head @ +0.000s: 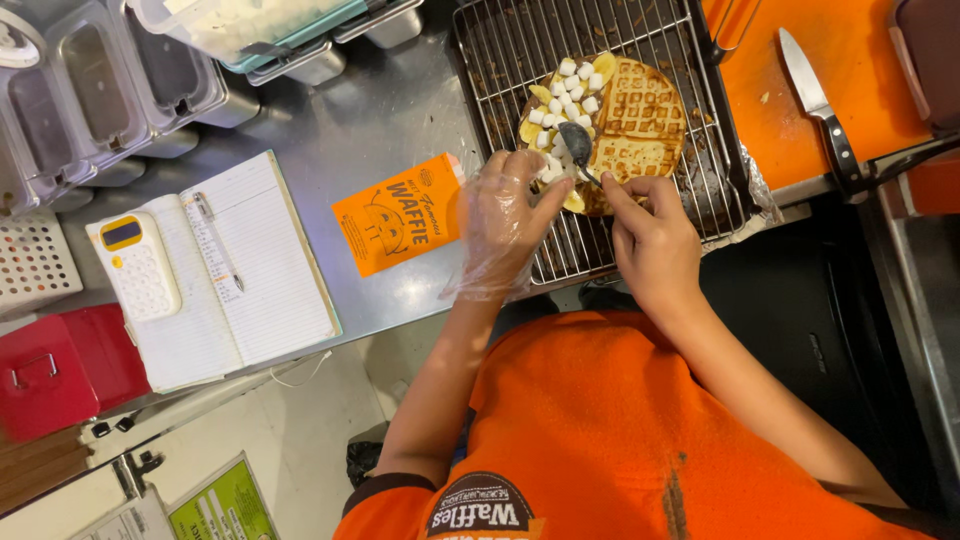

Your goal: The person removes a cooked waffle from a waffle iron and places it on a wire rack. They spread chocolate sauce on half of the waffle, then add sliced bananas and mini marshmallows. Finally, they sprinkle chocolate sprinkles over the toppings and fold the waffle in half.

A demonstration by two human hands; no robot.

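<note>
A round waffle lies on a wire cooling rack. Its left half is covered with white marshmallows and banana slices. My left hand, in a clear plastic glove, grips the waffle's near edge with its fingertips among the toppings. My right hand is bare and holds a small dark spoon, whose bowl rests over the marshmallows.
An orange paper sleeve lies on the steel counter left of the rack. Further left are an open notebook with a pen, a calculator and a red box. A knife lies on the orange board at right. Metal tubs stand at the back left.
</note>
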